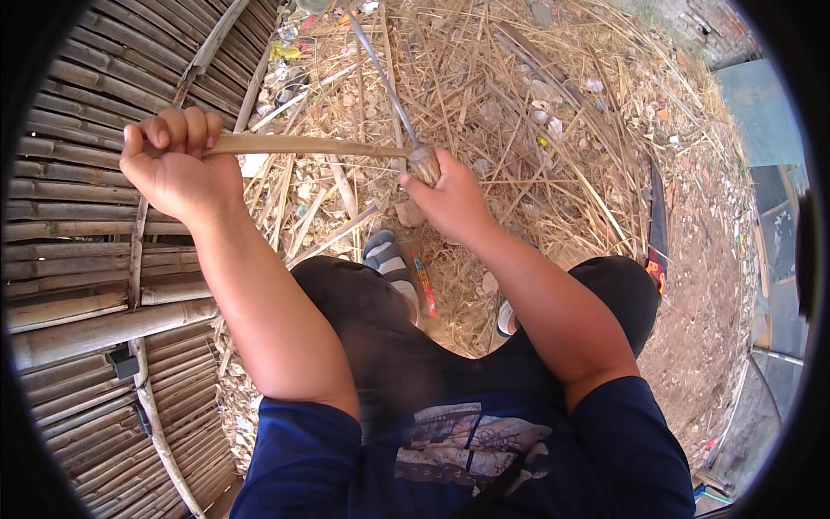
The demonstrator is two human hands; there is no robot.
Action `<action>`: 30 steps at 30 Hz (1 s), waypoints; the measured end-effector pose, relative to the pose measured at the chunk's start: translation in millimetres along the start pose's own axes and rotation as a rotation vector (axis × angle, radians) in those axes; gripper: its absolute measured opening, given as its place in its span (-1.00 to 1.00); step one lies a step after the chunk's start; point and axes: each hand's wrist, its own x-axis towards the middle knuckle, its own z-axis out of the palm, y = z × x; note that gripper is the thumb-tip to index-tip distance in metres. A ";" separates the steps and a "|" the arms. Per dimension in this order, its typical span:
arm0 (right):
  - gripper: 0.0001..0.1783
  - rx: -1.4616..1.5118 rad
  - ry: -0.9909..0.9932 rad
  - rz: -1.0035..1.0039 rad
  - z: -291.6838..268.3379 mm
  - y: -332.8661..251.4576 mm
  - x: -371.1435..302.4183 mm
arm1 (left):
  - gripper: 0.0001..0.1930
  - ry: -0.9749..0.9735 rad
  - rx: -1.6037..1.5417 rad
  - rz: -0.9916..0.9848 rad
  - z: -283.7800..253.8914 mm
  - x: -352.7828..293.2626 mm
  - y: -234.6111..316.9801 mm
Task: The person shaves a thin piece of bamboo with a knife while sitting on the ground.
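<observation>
My left hand (186,164) is closed around one end of a flat, pale bamboo strip (294,145), held level above the ground. The strip's other end meets the base of a knife blade beside my right hand. My right hand (450,195) grips the wooden handle of the knife (387,82). Its long, narrow grey blade points away and to the left. My right thumb lies along the handle, close to the strip's end; whether it touches the strip I cannot tell.
A bamboo-slat wall (78,182) rises close on the left. Bamboo shavings and splinters (484,112) litter the stony ground ahead. Near my sandalled foot (389,259) lies a red wrapper-like strip (424,285). A saw-like tool (657,225) with an orange-red handle lies by my right knee.
</observation>
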 end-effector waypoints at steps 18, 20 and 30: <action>-0.55 0.038 -0.033 0.057 10.1 -13.1 -11.9 | -0.72 0.316 0.144 0.135 19.8 -9.3 -3.7; -0.56 -0.085 -0.114 0.048 22.2 21.9 -29.6 | -0.74 0.459 0.241 0.141 29.0 -13.8 -3.6; -0.56 -0.131 -0.164 0.150 9.2 -8.6 -13.7 | -0.75 0.543 0.189 0.127 13.8 -5.2 -1.1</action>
